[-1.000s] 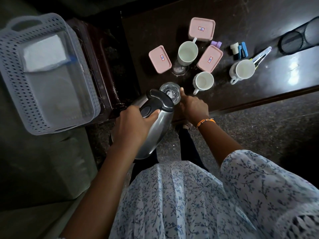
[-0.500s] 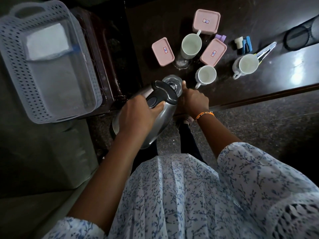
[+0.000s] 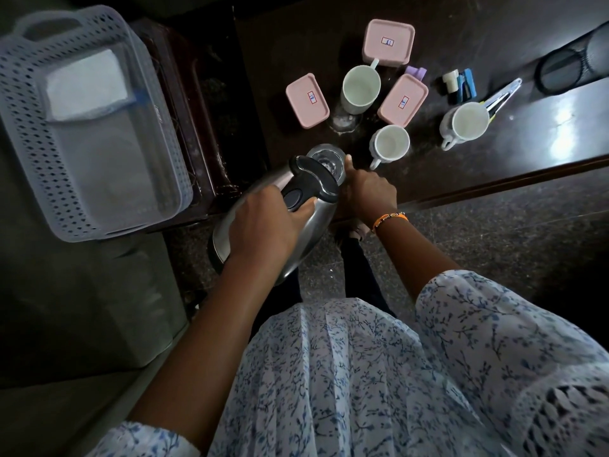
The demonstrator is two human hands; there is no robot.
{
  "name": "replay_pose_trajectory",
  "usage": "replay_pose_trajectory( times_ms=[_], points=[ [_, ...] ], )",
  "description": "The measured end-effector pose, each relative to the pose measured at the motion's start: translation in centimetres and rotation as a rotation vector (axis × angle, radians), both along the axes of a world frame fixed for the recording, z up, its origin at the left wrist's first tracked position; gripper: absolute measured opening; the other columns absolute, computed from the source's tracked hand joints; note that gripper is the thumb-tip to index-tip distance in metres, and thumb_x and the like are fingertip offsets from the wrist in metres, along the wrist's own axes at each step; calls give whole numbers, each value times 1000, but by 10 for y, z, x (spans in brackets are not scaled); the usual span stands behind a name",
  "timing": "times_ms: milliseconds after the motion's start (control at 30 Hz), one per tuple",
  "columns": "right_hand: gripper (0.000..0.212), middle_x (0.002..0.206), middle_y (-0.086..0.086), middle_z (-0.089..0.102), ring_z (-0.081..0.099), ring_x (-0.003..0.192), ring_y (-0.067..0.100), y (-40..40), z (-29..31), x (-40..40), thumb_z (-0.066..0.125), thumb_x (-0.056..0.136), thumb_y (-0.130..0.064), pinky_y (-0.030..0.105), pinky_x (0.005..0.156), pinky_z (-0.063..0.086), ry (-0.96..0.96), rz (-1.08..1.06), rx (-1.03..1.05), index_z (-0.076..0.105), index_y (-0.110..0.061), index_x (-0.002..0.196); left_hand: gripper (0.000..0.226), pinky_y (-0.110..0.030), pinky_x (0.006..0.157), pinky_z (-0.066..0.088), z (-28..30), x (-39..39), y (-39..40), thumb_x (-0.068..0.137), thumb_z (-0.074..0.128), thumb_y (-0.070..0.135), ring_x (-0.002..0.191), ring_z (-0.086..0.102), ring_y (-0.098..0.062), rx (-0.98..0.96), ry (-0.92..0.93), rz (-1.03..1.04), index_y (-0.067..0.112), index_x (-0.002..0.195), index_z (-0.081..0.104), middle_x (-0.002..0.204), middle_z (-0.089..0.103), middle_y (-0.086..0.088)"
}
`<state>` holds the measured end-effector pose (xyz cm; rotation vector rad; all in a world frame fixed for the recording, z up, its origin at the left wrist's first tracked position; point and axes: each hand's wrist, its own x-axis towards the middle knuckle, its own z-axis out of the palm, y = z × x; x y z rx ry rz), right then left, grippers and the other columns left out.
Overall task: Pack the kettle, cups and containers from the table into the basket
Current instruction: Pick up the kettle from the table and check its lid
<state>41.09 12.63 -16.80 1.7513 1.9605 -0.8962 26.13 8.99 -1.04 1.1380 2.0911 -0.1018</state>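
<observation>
Drifted slightly toward frame centre since the earlier frame, tilted stainless-steel kettle with black handle [image 3: 280, 222] hangs grasped in left hand [image 3: 263, 225], perforated grey plastic basket [image 3: 29, 133] lying upper left; right hand [image 3: 367, 194] steadies its lid, grip unclear.

Couldn't see the right hand [image 3: 368, 192] fingers, they curled under behind the kettle [image 3: 296, 206]; labels on the pink containers [image 3: 307, 99] were unreadable.

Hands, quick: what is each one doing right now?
Left hand: fingers curled round the handle of the kettle, holding it.
Right hand: fingers round a clear glass at the table edge, thumb up along it.
</observation>
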Motion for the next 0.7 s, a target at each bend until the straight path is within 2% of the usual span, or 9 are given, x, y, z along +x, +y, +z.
replay_pose_trajectory(
  times_ms=[200, 367, 567, 700],
  points=[
    [54, 120, 20, 59, 59, 106, 42, 1, 1, 1, 36, 96, -25, 45, 85, 47, 7, 3, -3, 17, -29, 147, 47, -37, 70, 46, 0, 1, 0, 79, 60, 53, 92, 62, -38, 0, 1, -9, 9, 94, 64, 98, 69, -17],
    [54, 120, 19, 60, 59, 106, 42, 2, 1, 1, 36, 96, -25, 45, 85, 47, 9, 4, -3, 17, -30, 146, 49, -39, 70, 48, -1, 5, 0, 80, 58, 54, 91, 62, -37, -2, 17, -13, 7, 95, 63, 96, 68, -16],
    [55, 120, 19, 59, 59, 106, 42, 3, 3, 2, 34, 95, -25, 46, 85, 47, 19, -3, -23, 16, -30, 147, 50, -34, 60, 34, 0, 12, -1, 81, 57, 55, 92, 61, -36, 23, 66, -47, 7, 95, 60, 97, 66, -14],
    [55, 120, 19, 60, 59, 106, 42, 3, 4, 1, 35, 96, -27, 45, 84, 47, 28, -9, -30, 16, -31, 147, 50, -33, 61, 36, -1, 11, -2, 81, 57, 55, 90, 61, -35, 17, 58, -35, 7, 92, 60, 96, 66, -14]
  ],
)
